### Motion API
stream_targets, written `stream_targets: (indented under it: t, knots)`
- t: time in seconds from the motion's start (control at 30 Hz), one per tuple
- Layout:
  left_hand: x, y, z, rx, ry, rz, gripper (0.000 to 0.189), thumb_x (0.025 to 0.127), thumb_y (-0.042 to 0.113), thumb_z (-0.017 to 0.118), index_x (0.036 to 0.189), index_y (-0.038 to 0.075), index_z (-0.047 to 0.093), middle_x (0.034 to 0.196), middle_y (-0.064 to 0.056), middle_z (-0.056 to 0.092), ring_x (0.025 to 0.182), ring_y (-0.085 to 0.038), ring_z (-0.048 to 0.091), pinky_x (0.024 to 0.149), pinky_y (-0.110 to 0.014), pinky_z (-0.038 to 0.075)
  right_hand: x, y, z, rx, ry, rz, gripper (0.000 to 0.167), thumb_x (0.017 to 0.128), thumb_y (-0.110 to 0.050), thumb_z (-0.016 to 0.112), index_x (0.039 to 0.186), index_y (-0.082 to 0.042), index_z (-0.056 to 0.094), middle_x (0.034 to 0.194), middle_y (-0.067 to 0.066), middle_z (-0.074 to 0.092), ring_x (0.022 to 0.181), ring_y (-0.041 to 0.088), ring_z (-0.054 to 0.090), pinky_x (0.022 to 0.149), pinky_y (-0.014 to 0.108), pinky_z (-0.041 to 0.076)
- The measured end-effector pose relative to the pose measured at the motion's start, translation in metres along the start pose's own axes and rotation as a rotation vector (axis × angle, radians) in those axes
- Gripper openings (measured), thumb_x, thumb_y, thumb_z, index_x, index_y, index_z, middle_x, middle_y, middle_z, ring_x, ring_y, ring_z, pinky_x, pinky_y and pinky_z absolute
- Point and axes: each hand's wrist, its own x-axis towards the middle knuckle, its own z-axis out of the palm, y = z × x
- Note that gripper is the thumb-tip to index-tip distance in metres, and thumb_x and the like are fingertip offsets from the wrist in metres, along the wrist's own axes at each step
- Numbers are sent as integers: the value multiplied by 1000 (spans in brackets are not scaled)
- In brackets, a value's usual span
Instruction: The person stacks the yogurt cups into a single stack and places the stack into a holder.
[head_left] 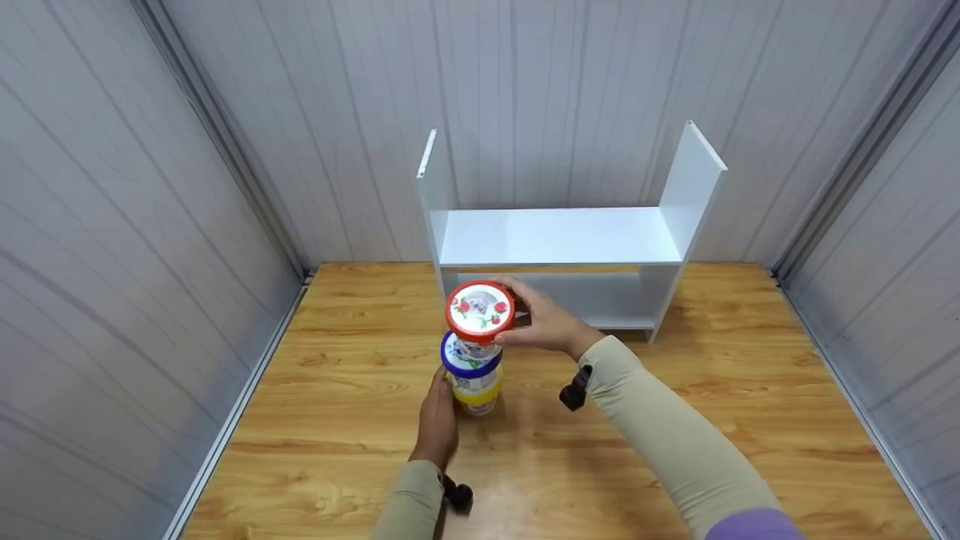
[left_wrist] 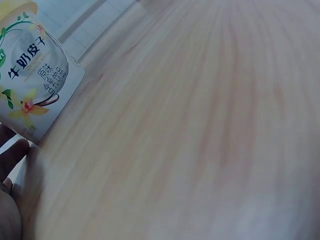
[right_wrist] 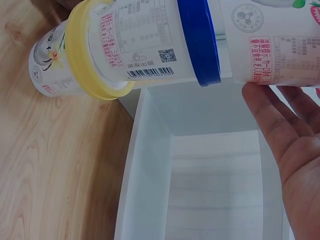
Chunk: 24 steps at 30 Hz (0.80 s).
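A cup with a red-rimmed, strawberry-printed lid [head_left: 480,310] is held by my right hand [head_left: 546,321], thumb on the near side and fingers on the far side. In the right wrist view, a narrow gap shows between this cup's base and the blue lid [right_wrist: 200,40] below. The blue-lidded cup [head_left: 470,356] stands on a yellow-lidded cup [head_left: 478,407], which rests on the wooden surface. My left hand [head_left: 438,420] is at the left side of these two, its fingers extended against them. Fingers [left_wrist: 12,157] touch near the yellow-lidded cup's base in the left wrist view.
A white two-tier shelf unit [head_left: 562,234] with upright side panels stands behind the cups, close to the back wall. Pale panelled walls [head_left: 150,225] enclose the wooden surface [head_left: 360,345] at the back, left and right.
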Motion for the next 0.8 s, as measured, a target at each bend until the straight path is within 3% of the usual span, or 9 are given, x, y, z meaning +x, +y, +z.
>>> stream_targets:
  t: [0.13, 0.4, 0.8]
  knots:
    - [-1, 1, 0, 3, 8, -2, 58, 105, 64, 23, 157, 41, 29, 160, 11, 35, 151, -18, 25, 123, -51, 19, 6, 13, 2, -4, 2, 16, 90, 85, -11, 81, 158, -5, 28, 141, 16, 53, 126, 31, 55, 104, 53, 49]
    - [-2, 3, 0, -15, 12, 31, 54, 107, 58, 24, 157, 39, 31, 160, 7, 38, 150, -21, 27, 123, -53, 19, 12, 27, 4, -38, -5, -2, 88, 85, -20, 83, 157, -19, 33, 140, 7, 55, 124, 23, 56, 101, 43, 52]
    - [-1, 3, 0, 41, 9, 44, 53, 108, 57, 20, 156, 40, 31, 159, 8, 39, 150, -19, 28, 123, -51, 20, 15, 30, 8, -53, -20, 8, 89, 85, -26, 84, 158, -18, 32, 139, 6, 56, 124, 22, 57, 101, 40, 52]
